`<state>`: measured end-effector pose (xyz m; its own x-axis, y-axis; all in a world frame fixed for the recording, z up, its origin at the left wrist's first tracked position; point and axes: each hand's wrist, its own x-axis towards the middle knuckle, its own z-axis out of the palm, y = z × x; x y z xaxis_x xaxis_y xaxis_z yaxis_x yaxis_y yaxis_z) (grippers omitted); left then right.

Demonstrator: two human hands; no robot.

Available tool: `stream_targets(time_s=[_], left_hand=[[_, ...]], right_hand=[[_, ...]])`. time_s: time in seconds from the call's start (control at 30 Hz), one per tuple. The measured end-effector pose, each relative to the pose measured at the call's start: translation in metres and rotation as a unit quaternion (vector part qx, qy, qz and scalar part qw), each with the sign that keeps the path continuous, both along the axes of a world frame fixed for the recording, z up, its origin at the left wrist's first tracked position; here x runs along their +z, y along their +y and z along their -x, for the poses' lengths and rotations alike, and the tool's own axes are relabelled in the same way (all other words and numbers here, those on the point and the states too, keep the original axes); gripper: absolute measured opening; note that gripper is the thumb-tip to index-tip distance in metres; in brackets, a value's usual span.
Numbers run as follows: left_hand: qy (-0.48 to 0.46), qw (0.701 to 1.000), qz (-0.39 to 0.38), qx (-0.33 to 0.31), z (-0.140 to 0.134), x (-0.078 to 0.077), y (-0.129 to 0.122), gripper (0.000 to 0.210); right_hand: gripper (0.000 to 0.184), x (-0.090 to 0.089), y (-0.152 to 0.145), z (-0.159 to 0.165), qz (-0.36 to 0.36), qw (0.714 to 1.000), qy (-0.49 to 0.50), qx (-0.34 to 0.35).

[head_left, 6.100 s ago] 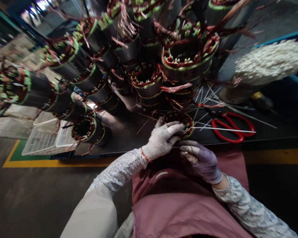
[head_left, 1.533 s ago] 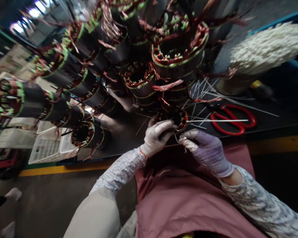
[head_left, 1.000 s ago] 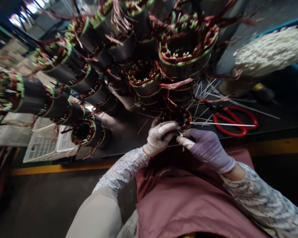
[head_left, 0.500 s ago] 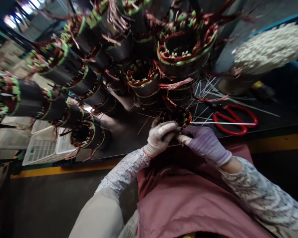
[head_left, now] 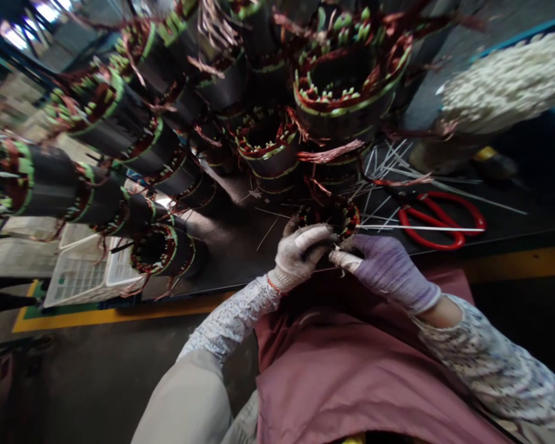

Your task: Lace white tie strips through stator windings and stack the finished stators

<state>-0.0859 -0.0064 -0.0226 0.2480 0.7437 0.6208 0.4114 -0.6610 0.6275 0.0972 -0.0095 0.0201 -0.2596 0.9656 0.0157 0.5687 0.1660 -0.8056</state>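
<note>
at the near edge of the tabletop (head_left: 513, 237), a small stator (head_left: 329, 217) wound with copper coils and green slot liners sits just in front of the person's two gloved hands. the left hand (head_left: 300, 254), in a white glove, has its grip wrapped around the stator's near left side, fingers curled over the rim and holding it steady. the right hand (head_left: 383, 268), in a purple glove, has thumb and forefinger pinched together just beside the stator's near rim, apparently on something thin and pale; whether that is a tie or a wire end is too small to tell. a long white tie (head_left: 420, 229) lies across the tabletop from the stator's right side toward the red scissors (head_left: 439, 219), which rest untouched to the right, with more loose ties (head_left: 388, 166) fanned out behind them. stacks of larger stators (head_left: 346, 92) crowd the far side of the tabletop, and a heap of white material (head_left: 504, 92) sits toward the far right corner. judging by the hands, the step in hand looks like lacing or tightening a tie on the coil end. the next move would seem to call for a firm, steady pull with the right pinch while the left keeps the stator from turning, taking care not to snag the copper strands.
</note>
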Motion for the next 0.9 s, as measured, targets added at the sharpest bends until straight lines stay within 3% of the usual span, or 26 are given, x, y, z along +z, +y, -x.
stream_targets(time_s=[0.27,0.53,0.73,0.9], left_hand=[[-0.009,1.000,-0.005,-0.014,0.000,0.002,0.003,0.019],[-0.011,1.000,0.002,-0.013,0.000,0.000,0.003,0.020],[-0.023,1.000,0.003,-0.016,0.000,-0.002,0.004,0.020],[-0.024,1.000,-0.006,-0.019,0.000,-0.002,0.005,0.021]], right_hand=[[0.024,0.011,-0.011,-0.003,0.037,0.999,0.037,0.011],[0.028,0.007,-0.001,0.001,0.086,0.996,0.030,0.018],[0.027,0.014,-0.007,-0.001,0.078,0.996,0.052,0.007],[0.031,0.005,0.002,0.002,0.101,0.994,0.025,0.014]])
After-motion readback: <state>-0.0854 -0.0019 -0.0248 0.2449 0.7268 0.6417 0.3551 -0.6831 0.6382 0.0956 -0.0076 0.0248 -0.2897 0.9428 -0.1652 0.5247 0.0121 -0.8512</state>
